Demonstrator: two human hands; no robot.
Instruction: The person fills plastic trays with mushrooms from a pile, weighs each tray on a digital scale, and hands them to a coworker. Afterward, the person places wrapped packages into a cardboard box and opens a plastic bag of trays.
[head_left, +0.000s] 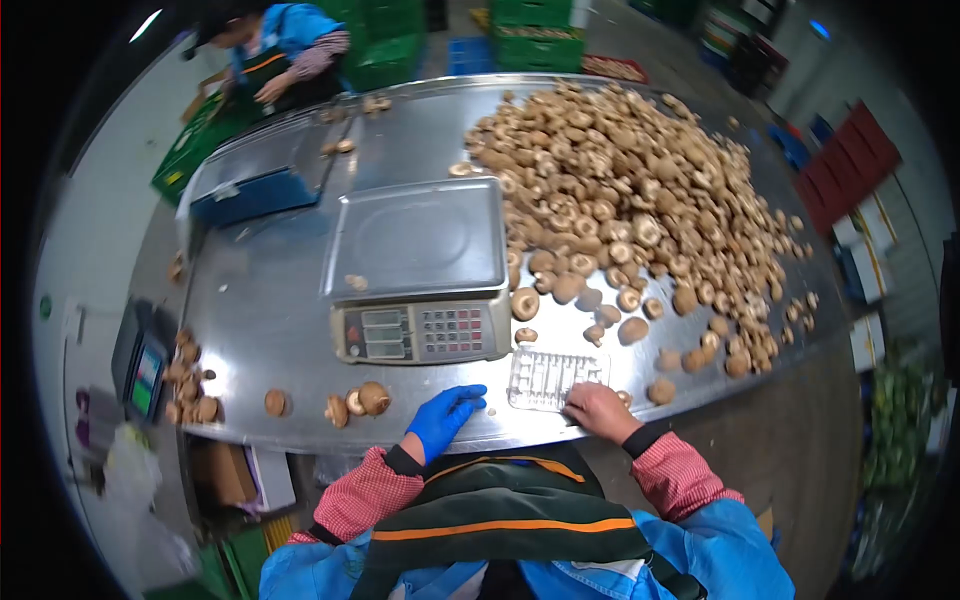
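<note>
A clear plastic tray [550, 380] with moulded ribs lies on the metal table near its front edge. My right hand [600, 410], bare, has its fingers curled at the tray's lower right corner, gripping its edge. To the left of the tray is my left hand [443, 418] in a blue glove, its fingers stretched out toward the right and holding nothing. Just beyond the tray rises a large pile of brown mushrooms [640, 190], with loose ones scattered along its near edge. One mushroom [624, 398] sits right beside my right hand.
A digital weighing scale [420, 270] stands behind my left hand on the metal table [270, 350]. More mushrooms [373, 398] lie along the left front. A co-worker [285, 55] bends over a green crate [195, 150] at the far left. A screen [147, 380] stands left.
</note>
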